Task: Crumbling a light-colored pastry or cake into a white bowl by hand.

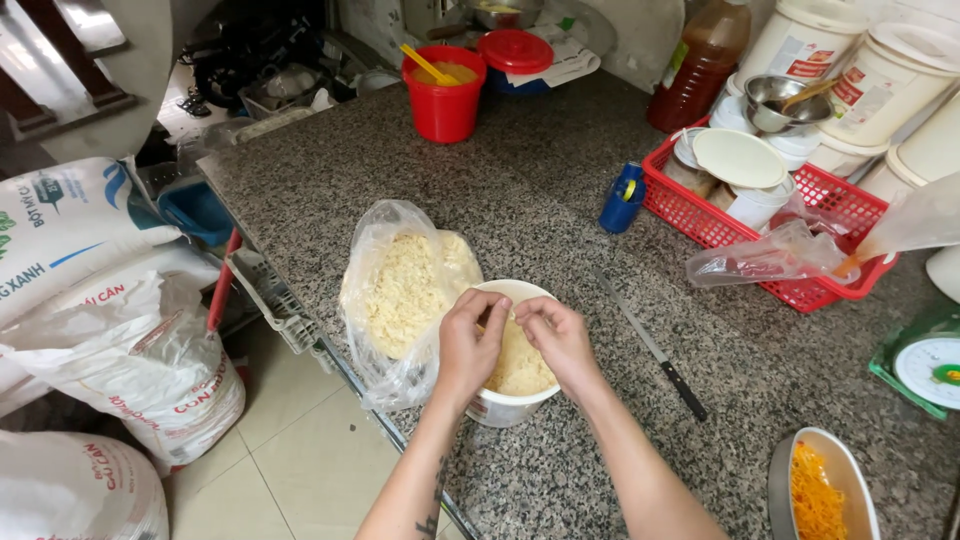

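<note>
Near the front edge of a speckled granite counter stands a white tub, heaped with pale shredded food; both hands work over it. Left hand and right hand are curled narrow, fingertips pinching small tufts of the shreds at the tub's top, knuckles nearly touching. By my judgement the shreds are light, soft and loose, apt to crumble and scatter, so best taken in gentle pinches from the top of the heap; the tub looks thin-walled and light, best steadied by its rim or sides. Just beside the tub, on its left, slumps an open clear plastic bag of the same pale shreds; limp and slippery, I judge. A long knife with a black handle lies to the right. Further back stands a red bucket of yellow sauce; at right a red basket holds white lidded tubs, with tall white pails bearing red-and-white labels behind. On the floor at left lie white printed sacks with blue, green and red lettering.
</note>
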